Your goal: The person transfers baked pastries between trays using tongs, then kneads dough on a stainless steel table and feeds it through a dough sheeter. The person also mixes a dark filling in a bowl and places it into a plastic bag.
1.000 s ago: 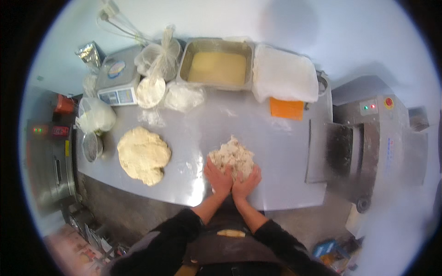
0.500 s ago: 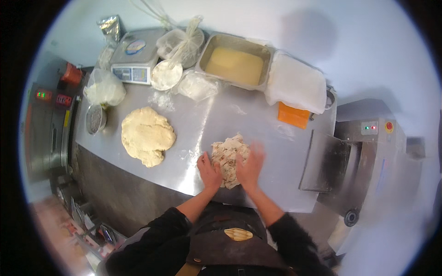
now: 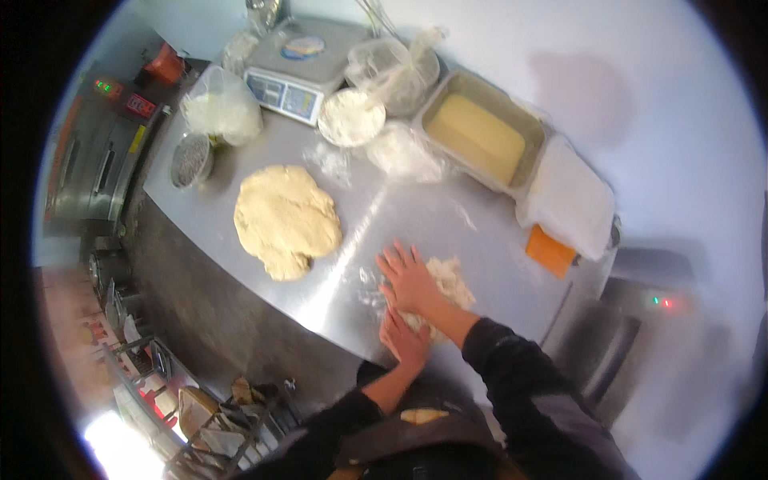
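Observation:
A lump of speckled dough (image 3: 450,282) lies on the steel table near its front edge, partly hidden beneath my hands. My right hand (image 3: 410,282) reaches across the dough's left side, palm down, with its fingers spread and nothing in them. Just nearer to me, my left hand (image 3: 406,338) rests against the dough's near left edge, fingers stretched out beside the right hand. To the left sits a larger mound of pale yellow dough (image 3: 286,218), touched by neither hand.
Along the back stand a digital scale (image 3: 298,66), a bowl of white flour (image 3: 352,118), clear plastic bags (image 3: 406,152) and a metal pan (image 3: 512,186) holding something yellow. An orange scraper (image 3: 550,251) lies by a white cloth (image 3: 570,200). A small dark-filled bowl (image 3: 192,160) is far left.
My right hand has moved left across the speckled dough and spread its fingers. My left hand has shifted nearer to me. The whole view has turned, with the table now slanting down rightward.

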Available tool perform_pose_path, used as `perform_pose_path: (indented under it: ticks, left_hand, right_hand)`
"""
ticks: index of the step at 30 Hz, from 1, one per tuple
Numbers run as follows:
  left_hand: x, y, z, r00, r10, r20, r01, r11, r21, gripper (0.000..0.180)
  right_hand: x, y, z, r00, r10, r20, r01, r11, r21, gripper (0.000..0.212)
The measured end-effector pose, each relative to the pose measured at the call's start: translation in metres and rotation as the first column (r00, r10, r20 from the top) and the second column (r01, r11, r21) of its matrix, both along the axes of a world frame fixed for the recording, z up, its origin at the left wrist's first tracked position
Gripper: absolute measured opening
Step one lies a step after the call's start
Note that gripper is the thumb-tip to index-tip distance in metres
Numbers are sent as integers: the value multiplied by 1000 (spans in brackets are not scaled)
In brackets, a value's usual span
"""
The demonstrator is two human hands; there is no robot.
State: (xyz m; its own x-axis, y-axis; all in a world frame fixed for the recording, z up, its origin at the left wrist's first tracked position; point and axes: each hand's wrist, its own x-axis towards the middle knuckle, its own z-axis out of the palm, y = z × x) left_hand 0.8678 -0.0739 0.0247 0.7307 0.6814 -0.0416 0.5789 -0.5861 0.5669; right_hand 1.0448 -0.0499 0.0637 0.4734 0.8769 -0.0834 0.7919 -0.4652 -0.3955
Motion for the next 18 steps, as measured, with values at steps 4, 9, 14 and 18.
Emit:
perform_pose_path:
  ticks: [4, 9, 14, 18]
  left_hand:
    - [-9, -12, 11, 993, 5, -121, -8, 1000, -25, 100]
    - [12, 8, 24, 1000, 17, 8, -17, 999, -44, 100]
    - [49, 18, 8, 980, -187, -67, 191, 979, 74, 96]
    - [54, 16, 7, 978, -184, -99, 195, 973, 121, 94]
  right_hand:
    - [6, -8, 1, 996, 63, -60, -59, 996, 70, 70]
    - [8, -91, 7, 965, -250, -84, 256, 963, 80, 69]
    - [3, -116, -21, 948, -290, -129, 305, 945, 117, 71]
    - [-13, -122, -24, 886, -447, -121, 462, 875, 147, 70]
